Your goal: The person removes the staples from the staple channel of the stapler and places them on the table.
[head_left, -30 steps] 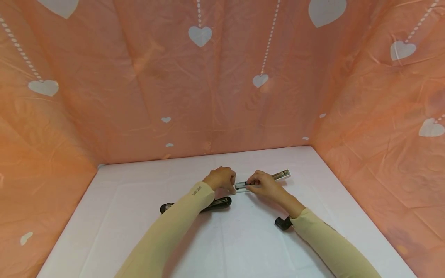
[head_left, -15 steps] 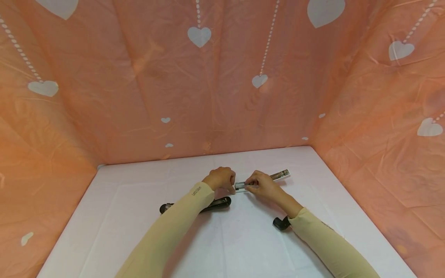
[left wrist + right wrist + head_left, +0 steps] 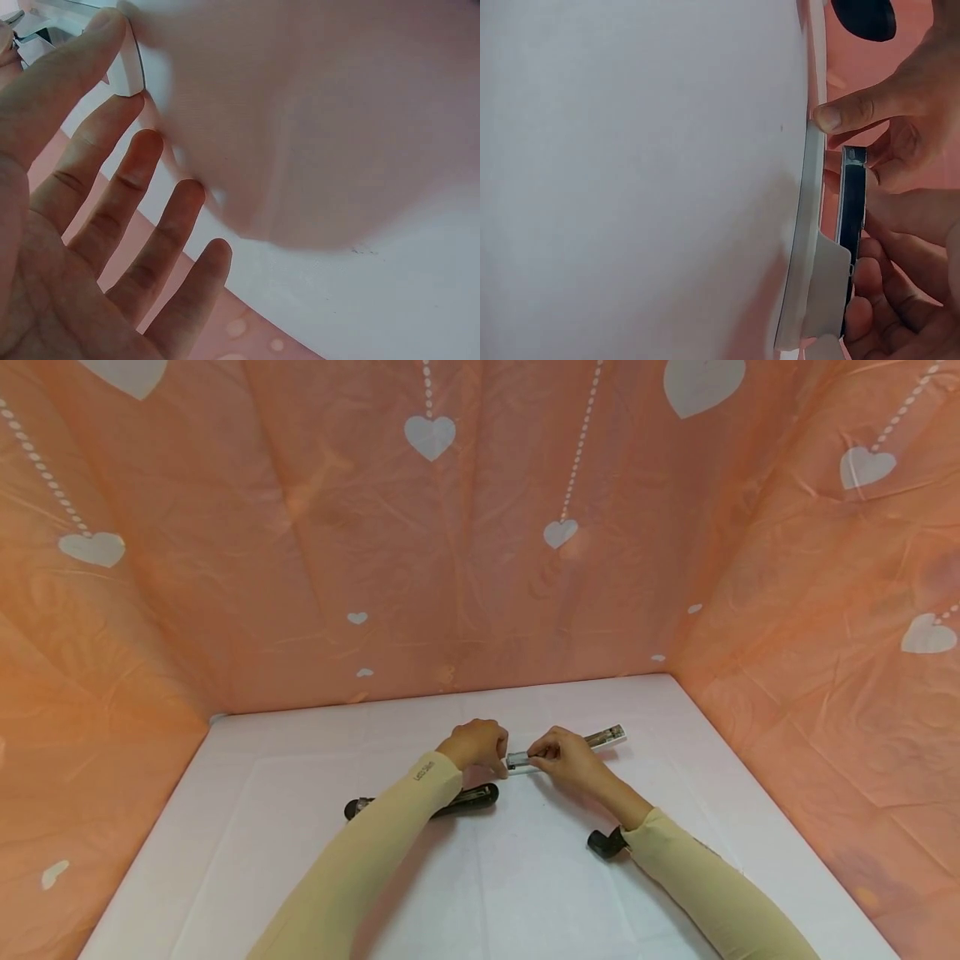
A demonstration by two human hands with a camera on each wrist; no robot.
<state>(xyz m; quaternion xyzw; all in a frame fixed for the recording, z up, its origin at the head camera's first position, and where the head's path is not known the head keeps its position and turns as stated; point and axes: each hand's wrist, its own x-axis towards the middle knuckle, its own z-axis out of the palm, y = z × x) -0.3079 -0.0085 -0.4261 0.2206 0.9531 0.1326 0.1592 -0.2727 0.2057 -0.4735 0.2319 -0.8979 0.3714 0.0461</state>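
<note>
A long white stapler (image 3: 517,770) lies opened out across the far part of the table, its brass-coloured inside (image 3: 600,738) showing at the right end. My left hand (image 3: 477,745) pinches the stapler's left end; in the left wrist view its thumb and index finger meet on the white tip (image 3: 129,71), while the other fingers extend loosely. My right hand (image 3: 570,764) covers the middle, thumb and index finger pinched together at the metal staple channel. From the right wrist, the dark metal channel (image 3: 853,202) stands beside the white body (image 3: 802,247), with fingers curled along it.
A black bar (image 3: 468,800) with rounded ends shows beneath the left forearm. Beside the right sleeve is a black rounded piece (image 3: 603,843). White cloth covers the table (image 3: 540,893); pink curtains (image 3: 465,568) with hearts enclose its back and sides.
My right hand has shifted slightly left along the stapler, its thumb and index finger drawing closer together. The black piece by its sleeve moved left too. My left hand stays put.
</note>
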